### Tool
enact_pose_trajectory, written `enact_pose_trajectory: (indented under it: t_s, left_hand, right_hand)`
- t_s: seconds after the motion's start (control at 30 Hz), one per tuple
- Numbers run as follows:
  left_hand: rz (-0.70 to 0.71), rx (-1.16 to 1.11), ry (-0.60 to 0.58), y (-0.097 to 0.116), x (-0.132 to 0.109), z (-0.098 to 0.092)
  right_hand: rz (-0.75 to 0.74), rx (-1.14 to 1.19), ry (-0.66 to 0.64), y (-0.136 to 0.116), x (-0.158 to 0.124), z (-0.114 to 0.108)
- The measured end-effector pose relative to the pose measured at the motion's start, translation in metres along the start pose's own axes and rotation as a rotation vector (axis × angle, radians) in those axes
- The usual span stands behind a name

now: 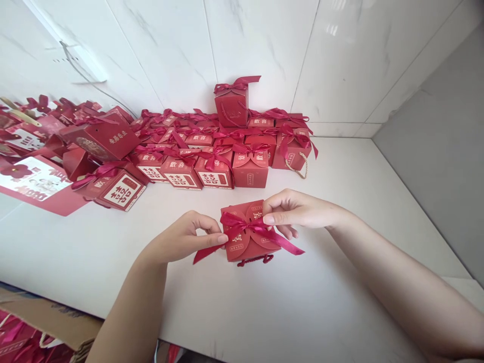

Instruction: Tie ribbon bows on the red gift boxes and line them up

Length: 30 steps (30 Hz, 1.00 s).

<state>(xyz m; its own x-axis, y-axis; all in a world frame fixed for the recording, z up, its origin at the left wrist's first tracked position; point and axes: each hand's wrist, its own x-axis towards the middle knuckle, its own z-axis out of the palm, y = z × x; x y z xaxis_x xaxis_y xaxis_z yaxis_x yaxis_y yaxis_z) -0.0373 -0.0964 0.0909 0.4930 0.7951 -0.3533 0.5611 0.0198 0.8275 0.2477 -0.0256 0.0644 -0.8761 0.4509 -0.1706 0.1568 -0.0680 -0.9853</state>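
Observation:
A red gift box [252, 248] sits on the white table in front of me, its petal-shaped flaps folded over on top. A dark pink ribbon [289, 243] is tied in a bow across the flaps. My left hand [192, 232] pinches the ribbon at the box's left side, with a ribbon tail hanging below the fingers. My right hand [293, 212] has thumb and forefinger closed on the bow's right loop, the other fingers curled beside the box. A red cord handle [255, 260] sticks out at the near side of the box.
Rows of similar ribboned red boxes [251, 169] stand against the tiled wall, one box [231, 103] stacked on top. More red boxes and decorated packaging [41, 184] pile up at the left. An open cardboard carton [53, 322] with red items is below the table's near left edge.

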Motion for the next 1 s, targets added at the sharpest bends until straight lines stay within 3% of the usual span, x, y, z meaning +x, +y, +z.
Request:
enact_pose_trajectory:
  t_s: [0.6,0.67,0.83,0.93,1.0]
  left_hand:
    - [-0.014,0.023,-0.083,-0.004,-0.001,0.000]
    - [0.028,0.018,-0.007,-0.004,-0.001,-0.001]
    - [0.293,-0.040,0.373,-0.008,0.003,0.003]
    - [0.419,0.004,0.390,-0.009,0.007,0.009]
    - [0.428,0.051,0.367,-0.008,0.009,0.013]
  right_hand:
    - [-0.015,0.061,0.018,0.005,0.004,0.002]
    - [-0.029,0.070,0.009,0.004,0.003,0.002]
    - [-0.075,0.080,0.062,0.002,0.001,0.000]
    - [-0.084,0.094,0.068,0.001,0.001,-0.001]
    - [-0.080,0.093,0.059,0.001,0.000,-0.001]
